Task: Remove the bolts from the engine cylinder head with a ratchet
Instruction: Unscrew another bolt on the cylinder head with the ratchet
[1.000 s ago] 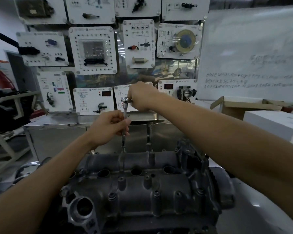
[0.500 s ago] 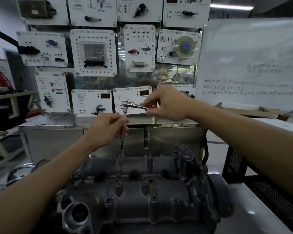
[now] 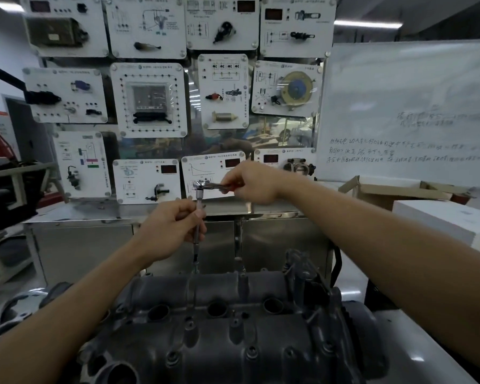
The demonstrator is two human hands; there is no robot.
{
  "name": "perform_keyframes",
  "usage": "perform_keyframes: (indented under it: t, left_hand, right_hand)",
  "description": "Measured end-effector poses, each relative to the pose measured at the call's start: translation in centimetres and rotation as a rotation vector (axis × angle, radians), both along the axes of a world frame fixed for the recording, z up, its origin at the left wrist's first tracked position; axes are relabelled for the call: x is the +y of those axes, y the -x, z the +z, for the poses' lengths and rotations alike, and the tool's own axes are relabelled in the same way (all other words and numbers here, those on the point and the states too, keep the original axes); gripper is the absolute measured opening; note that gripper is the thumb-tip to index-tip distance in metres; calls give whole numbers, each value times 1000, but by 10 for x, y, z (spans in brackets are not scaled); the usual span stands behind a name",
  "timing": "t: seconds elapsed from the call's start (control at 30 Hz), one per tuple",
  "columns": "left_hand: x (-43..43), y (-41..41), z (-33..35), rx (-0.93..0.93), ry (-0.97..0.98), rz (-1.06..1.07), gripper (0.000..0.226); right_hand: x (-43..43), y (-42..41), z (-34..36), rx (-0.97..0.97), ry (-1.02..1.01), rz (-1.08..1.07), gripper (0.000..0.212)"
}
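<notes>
1. The ratchet (image 3: 205,186) sits atop a long extension bar (image 3: 196,231) whose lower end meets the far edge of the engine cylinder head (image 3: 233,328), left of its middle; the bolt under it is too small to make out
2. The left hand (image 3: 172,228) curls its fingers round the bar about midway up; the right hand (image 3: 250,184) grips the ratchet's handle, fingers wrapped round it
3. To do this well, I judge the left hand should hold the bar plumb over the bolt so the socket does not ride off, loosely enough to let it turn
4. The right hand should swing the handle in a flat arc, with no sideways push on so tall a bar
5. The bar's long axis stands nearly upright; the ratchet's handle lies roughly level, drive end pointing left, grip end right
6. A second upright rod (image 3: 237,261) stands just right of the bar on the same far edge, clear of both hands
</notes>
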State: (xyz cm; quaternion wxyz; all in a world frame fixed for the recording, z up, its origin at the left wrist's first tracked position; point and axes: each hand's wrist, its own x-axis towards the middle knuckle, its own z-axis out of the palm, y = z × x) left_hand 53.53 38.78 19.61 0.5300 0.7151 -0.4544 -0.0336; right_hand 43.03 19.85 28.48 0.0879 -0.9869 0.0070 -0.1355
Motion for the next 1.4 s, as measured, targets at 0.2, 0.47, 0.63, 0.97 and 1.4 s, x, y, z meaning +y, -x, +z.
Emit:
perform_keyframes:
  t: [0.2, 0.47, 0.63, 0.97, 1.4]
  left_hand:
    - [5, 0, 2, 81, 43, -30, 51]
    - [-16, 7, 29, 610, 83, -277, 87]
    - [-39, 23, 26, 518, 208, -39, 73]
    - [-23, 10, 21, 574, 175, -239, 70]
    - [-27, 5, 28, 605, 189, -361, 50]
  right_hand:
    - [13, -51, -24, -80, -70, -11, 44]
    - [15, 18, 5, 104, 118, -2, 35]
    - [62, 64, 8, 390, -224, 67, 34]
    - [24, 44, 25, 441, -342, 23, 33]
    - [20, -31, 9, 43, 69, -2, 38]
